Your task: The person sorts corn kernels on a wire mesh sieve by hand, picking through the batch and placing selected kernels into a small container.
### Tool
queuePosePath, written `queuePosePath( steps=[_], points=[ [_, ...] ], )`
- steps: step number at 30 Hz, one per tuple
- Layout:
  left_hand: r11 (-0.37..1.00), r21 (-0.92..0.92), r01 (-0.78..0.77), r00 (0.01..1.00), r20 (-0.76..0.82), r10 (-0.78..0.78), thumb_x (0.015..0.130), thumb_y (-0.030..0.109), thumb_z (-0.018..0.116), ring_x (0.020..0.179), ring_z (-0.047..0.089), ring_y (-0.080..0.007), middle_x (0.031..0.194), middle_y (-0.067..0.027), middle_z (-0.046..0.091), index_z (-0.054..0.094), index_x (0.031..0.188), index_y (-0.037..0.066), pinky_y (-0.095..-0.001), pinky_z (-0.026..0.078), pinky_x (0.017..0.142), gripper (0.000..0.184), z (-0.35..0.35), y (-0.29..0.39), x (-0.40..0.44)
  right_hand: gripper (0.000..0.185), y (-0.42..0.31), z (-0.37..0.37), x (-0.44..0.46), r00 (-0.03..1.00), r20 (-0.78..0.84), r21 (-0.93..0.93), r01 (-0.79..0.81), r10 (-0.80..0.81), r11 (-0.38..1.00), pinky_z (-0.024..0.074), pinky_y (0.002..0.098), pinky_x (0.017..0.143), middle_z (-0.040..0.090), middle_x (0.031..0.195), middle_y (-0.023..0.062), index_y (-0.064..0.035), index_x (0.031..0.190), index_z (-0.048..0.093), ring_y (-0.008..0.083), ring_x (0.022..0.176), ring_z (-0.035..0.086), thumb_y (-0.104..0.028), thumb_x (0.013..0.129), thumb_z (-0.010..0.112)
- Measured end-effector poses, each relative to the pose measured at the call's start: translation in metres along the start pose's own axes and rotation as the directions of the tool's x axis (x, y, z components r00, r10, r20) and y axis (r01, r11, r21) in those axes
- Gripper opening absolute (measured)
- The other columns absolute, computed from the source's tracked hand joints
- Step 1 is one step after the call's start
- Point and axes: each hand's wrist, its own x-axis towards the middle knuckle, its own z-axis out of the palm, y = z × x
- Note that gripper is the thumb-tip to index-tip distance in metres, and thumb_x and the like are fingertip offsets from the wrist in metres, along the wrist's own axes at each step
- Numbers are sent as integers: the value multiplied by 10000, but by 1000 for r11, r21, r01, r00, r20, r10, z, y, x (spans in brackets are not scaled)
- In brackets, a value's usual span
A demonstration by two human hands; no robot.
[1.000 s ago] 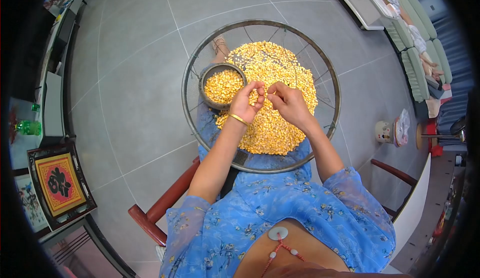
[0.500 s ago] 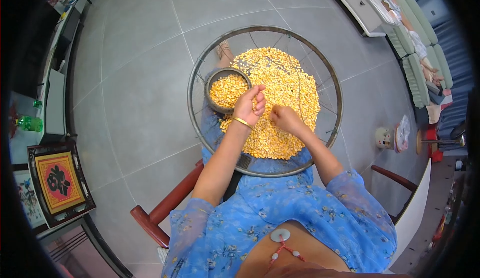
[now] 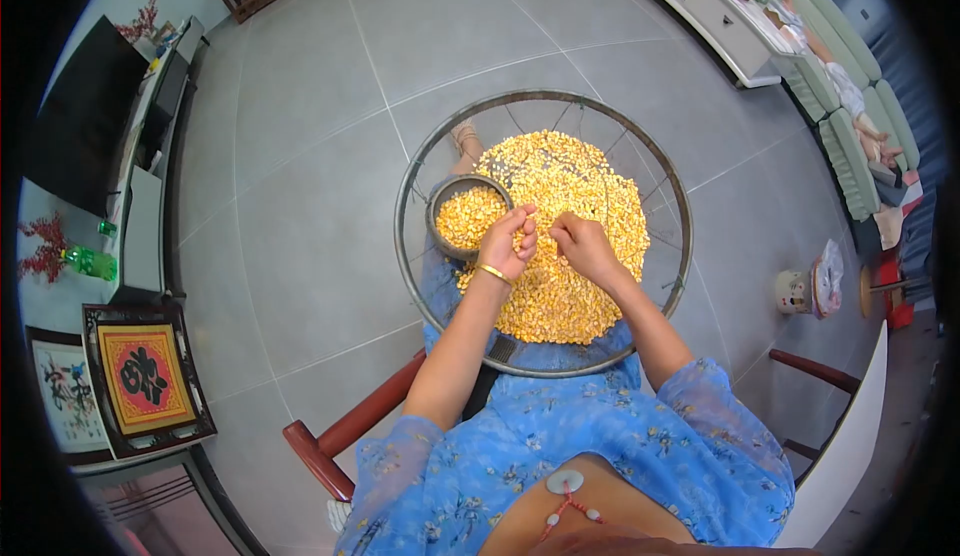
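Observation:
A round sieve with a dark rim rests across my lap, bearing a wide spread of yellow corn kernels. Inside it at the left stands a dark bowl holding more kernels. My left hand, with a gold bangle at the wrist, is palm up beside the bowl's right edge, fingers curled round something I cannot make out. Just to its right, my right hand is closed above the kernels, its fingertips pinched together. Whatever lies between them is too small to name.
Red wooden chair arms flank me. A framed picture and a long cabinet stand at the left. A person lies on a green sofa at the upper right, near a white container.
The view has tilted up, so the sieve and hands sit lower in it. My right hand moved down from near my left hand, then slightly back up; it has stayed closed since half a second ago.

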Motion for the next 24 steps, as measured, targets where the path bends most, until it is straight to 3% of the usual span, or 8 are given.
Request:
queuePosePath(
  steps=[3, 5, 7, 9, 12, 15, 18, 24],
  points=[
    [995, 104, 13, 999, -53, -8, 932, 215, 464, 554, 441, -91, 731, -11, 511, 504, 1063, 61, -202, 336, 429, 206, 13, -2, -2, 156, -36, -4, 3, 995, -45, 239, 94, -86, 967, 488, 367, 589, 622, 700, 182, 5, 870, 591, 299, 640, 630, -145, 838, 562],
    [998, -37, -47, 909, -415, 28, 931, 247, 459, 519, 439, -102, 745, -30, 523, 542, 1036, 62, -192, 323, 414, 228, 39, -5, -6, 150, -42, -3, 8, 991, 7, 252, 129, -135, 959, 492, 341, 570, 630, 685, 159, 0, 899, 598, 248, 611, 640, -131, 850, 544],
    [1000, 1, -23, 937, -350, 22, 940, 304, 449, 551, 446, -102, 776, -20, 523, 527, 1025, 81, -202, 331, 424, 251, 30, -5, -8, 136, -40, -1, 14, 977, -79, 189, 210, -198, 959, 470, 268, 528, 613, 641, 97, 16, 885, 596, 134, 542, 588, -105, 867, 537],
    [997, -8, 70, 997, 34, -70, 944, 340, 433, 531, 426, -104, 756, -18, 506, 521, 967, 84, -203, 315, 404, 271, 4, -4, -1, 139, -29, -4, 24, 988, -80, 280, 147, -129, 949, 465, 271, 514, 602, 626, 95, 12, 883, 599, 129, 532, 582, -109, 872, 530],
    [995, -79, 56, 998, -28, -59, 950, 322, 431, 490, 392, -102, 674, -12, 461, 508, 918, 84, -203, 279, 364, 253, -5, -2, 2, 146, 20, 21, 46, 996, -89, 133, -16, 28, 991, 490, 388, 622, 634, 751, 201, -16, 860, 604, 335, 721, 633, -147, 827, 549],
    [988, -148, 34, 998, -43, -41, 959, 282, 421, 468, 373, -96, 630, -2, 430, 514, 942, 80, -205, 261, 344, 223, -14, 1, 7, 134, 32, 48, 34, 982, 190, -174, 52, -18, 983, 494, 411, 662, 638, 818, 208, -28, 836, 616, 342, 771, 632, -141, 792, 558],
    [988, -153, 9, 999, -43, -15, 961, 249, 415, 467, 368, -94, 642, 7, 428, 523, 970, 83, -211, 266, 346, 199, -15, 3, 6, 143, 28, 61, 19, 921, 389, -236, 108, -7, 966, 496, 421, 700, 636, 862, 212, -14, 819, 620, 351, 808, 626, -127, 758, 558],
    [992, -96, -77, 996, -48, 73, 942, 199, 448, 485, 375, -89, 675, 12, 432, 523, 1015, 97, -201, 276, 363, 147, -12, 7, 4, 143, 35, 38, 34, 990, 133, -198, 64, -37, 978, 490, 448, 650, 616, 729, 239, 14, 744, 604, 380, 722, 620, -113, 765, 542]
  ],
)
